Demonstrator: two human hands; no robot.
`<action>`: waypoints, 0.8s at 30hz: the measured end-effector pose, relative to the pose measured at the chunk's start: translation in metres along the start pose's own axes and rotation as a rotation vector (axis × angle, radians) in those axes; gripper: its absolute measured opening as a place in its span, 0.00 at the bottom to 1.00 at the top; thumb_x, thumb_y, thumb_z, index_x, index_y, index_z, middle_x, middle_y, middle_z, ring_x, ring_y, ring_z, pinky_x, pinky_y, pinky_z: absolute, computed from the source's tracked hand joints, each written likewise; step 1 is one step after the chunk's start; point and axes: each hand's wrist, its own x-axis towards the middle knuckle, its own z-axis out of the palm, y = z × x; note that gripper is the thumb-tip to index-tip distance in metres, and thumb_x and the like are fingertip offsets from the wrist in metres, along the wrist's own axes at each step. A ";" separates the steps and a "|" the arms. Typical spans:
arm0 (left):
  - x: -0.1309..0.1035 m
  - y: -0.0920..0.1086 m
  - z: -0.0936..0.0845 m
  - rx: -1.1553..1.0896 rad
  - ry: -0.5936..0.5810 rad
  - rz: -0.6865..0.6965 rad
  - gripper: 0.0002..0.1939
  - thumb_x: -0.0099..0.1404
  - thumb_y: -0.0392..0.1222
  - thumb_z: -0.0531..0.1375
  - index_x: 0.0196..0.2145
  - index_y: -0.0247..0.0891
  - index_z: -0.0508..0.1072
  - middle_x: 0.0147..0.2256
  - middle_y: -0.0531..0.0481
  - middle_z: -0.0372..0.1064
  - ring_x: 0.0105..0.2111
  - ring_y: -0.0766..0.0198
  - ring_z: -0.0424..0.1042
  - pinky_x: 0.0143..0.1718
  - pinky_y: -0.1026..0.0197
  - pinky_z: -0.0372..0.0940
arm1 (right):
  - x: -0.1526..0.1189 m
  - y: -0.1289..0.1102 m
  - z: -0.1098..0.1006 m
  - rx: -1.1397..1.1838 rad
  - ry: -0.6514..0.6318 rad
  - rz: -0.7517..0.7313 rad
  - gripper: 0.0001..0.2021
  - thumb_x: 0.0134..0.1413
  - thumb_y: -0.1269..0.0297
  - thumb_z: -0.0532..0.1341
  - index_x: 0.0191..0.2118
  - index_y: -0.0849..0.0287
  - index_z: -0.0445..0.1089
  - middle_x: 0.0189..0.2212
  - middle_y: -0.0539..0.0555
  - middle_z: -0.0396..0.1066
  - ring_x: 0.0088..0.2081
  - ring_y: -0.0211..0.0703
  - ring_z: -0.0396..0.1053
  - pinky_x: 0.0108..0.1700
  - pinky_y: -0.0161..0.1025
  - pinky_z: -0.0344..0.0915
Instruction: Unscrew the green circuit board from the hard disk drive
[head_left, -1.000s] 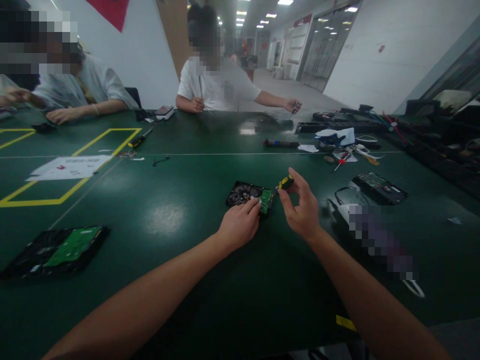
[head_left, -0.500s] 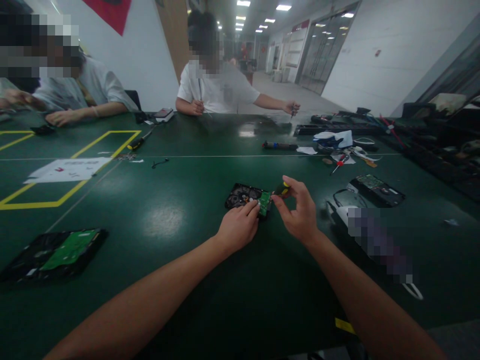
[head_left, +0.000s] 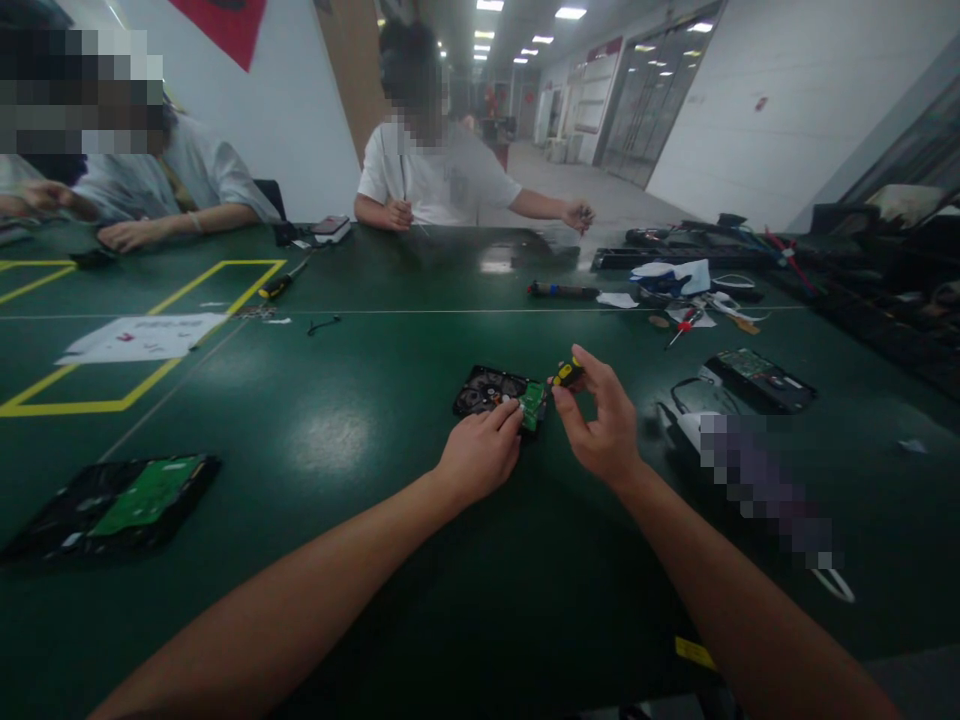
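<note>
"Can you read anything on the white sheet lying on the desk?"

"No. There are dark lines of print and small red marks on it, but they're too blurred to make out a word."

"What about the red hanging on the wall?"

"Only part of a dark shape shows, nothing legible."

"Any brand or number on the hard drive in the middle?"

"None I can read."

"And the pale label on the drive at the left?"

"Just a light patch. The drive at the right gives no readable text either."
</note>
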 end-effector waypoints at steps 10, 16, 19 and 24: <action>0.000 0.000 0.000 0.009 -0.013 0.002 0.22 0.75 0.40 0.55 0.64 0.31 0.69 0.64 0.36 0.68 0.56 0.46 0.76 0.55 0.44 0.74 | 0.000 0.005 0.003 0.123 0.030 0.075 0.31 0.66 0.65 0.63 0.70 0.44 0.57 0.60 0.58 0.71 0.50 0.52 0.80 0.55 0.56 0.80; 0.000 0.000 0.001 0.019 -0.010 -0.001 0.23 0.75 0.39 0.55 0.64 0.31 0.69 0.64 0.37 0.68 0.54 0.46 0.77 0.54 0.45 0.75 | 0.001 0.001 -0.002 -0.003 0.012 0.034 0.31 0.66 0.66 0.63 0.71 0.41 0.58 0.57 0.57 0.74 0.47 0.52 0.79 0.54 0.58 0.79; 0.000 0.001 0.000 0.019 -0.007 -0.003 0.23 0.75 0.39 0.55 0.64 0.30 0.69 0.64 0.37 0.68 0.55 0.47 0.77 0.55 0.45 0.74 | 0.001 -0.002 -0.001 0.066 -0.001 0.051 0.31 0.67 0.68 0.61 0.71 0.43 0.57 0.59 0.57 0.73 0.51 0.52 0.79 0.58 0.57 0.78; 0.000 0.001 -0.001 0.023 -0.007 -0.006 0.22 0.75 0.40 0.54 0.63 0.30 0.69 0.64 0.36 0.69 0.54 0.46 0.77 0.54 0.44 0.75 | 0.001 0.000 0.002 0.193 -0.003 0.080 0.30 0.67 0.69 0.61 0.71 0.43 0.56 0.61 0.57 0.72 0.52 0.51 0.80 0.58 0.56 0.79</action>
